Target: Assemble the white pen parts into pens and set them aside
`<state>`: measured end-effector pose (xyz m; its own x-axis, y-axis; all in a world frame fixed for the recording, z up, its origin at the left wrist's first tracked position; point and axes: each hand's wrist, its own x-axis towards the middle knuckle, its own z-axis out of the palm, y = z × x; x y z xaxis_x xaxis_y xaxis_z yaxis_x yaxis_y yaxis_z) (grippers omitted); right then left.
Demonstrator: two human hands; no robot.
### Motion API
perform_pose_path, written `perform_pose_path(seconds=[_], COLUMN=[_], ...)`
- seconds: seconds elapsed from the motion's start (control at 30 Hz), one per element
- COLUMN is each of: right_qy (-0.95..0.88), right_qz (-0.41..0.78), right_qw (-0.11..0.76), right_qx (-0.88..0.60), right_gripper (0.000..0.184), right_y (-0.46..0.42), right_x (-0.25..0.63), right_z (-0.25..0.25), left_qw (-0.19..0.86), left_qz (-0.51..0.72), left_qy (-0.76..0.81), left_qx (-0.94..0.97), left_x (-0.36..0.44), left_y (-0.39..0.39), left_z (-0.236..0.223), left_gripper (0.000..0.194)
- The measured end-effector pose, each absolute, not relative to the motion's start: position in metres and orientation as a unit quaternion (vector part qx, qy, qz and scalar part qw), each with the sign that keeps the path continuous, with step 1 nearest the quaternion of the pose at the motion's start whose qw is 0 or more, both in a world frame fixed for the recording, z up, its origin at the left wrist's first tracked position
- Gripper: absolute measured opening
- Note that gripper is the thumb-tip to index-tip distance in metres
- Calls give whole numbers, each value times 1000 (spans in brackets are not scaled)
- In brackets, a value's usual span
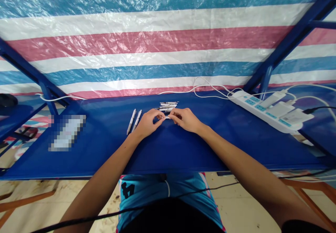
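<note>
At the middle of the blue table [105,149], what do the hands hold?

The left hand [147,122] and right hand [185,119] pinch one small white piece [166,118] between them, fingers closed.

What lies around?

Two white pens [132,121] at ten o'clock, roughly four more pens [168,105] stacked at twelve, and one power strip [252,103] with three white chargers [280,109] at three.

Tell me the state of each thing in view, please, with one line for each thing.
Left hand: pinching the small white piece
Right hand: pinching the same piece from the other side
Two pens: lying side by side, beside the left hand
Pile of pens: lying stacked, beyond the hands
Power strip: three chargers plugged in
White cables: loose, curled
</note>
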<state>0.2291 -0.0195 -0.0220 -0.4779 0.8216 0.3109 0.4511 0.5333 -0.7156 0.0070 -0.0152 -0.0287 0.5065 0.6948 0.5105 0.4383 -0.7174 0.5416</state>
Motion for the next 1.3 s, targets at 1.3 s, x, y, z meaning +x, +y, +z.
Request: perform_pose_path(seconds=[1.3], right_qy=[-835], right_qz=[255], right_qw=[273], right_qx=[-405], right_gripper=[13], right_y=[-20], right_x=[237], right_z=[-16], left_qw=[185], left_qz=[349], left_qy=[334], left_qx=[856], left_x=[9], left_y=[-15], left_z=[-29], left_gripper=[12])
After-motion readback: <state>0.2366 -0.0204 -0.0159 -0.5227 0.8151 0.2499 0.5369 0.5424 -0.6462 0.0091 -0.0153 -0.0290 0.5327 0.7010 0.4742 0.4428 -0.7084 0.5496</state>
